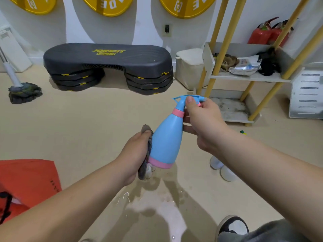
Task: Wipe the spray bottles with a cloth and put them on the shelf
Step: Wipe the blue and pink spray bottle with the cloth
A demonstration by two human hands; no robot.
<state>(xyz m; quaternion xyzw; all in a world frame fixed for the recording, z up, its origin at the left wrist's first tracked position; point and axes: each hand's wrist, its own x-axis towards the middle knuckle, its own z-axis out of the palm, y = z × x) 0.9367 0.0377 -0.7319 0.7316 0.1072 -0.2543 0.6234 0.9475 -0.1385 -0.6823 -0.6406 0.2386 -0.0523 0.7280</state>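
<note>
Far left, a mop [24, 92] and a black aerobic step [106, 63] stand well apart from the work. The left hand [136, 154] has its grip bunched round a grey cloth [146, 128], pressed to the lower side of the blue-and-pink spray bottle [166, 142]. The bottle is held tilted in mid-air by the right hand [202, 123], grip round the neck. A damp neck could slip. The shelf [244, 78] has a middle tier crowded with rags [227, 62] and a foil packet [244, 68] — the lower tier looks freer.

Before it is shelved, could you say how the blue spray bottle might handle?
The spray bottle looks like rigid plastic, probably light: the right hand holds it tilted by its neck. Its wide base should stand steadily.
</note>
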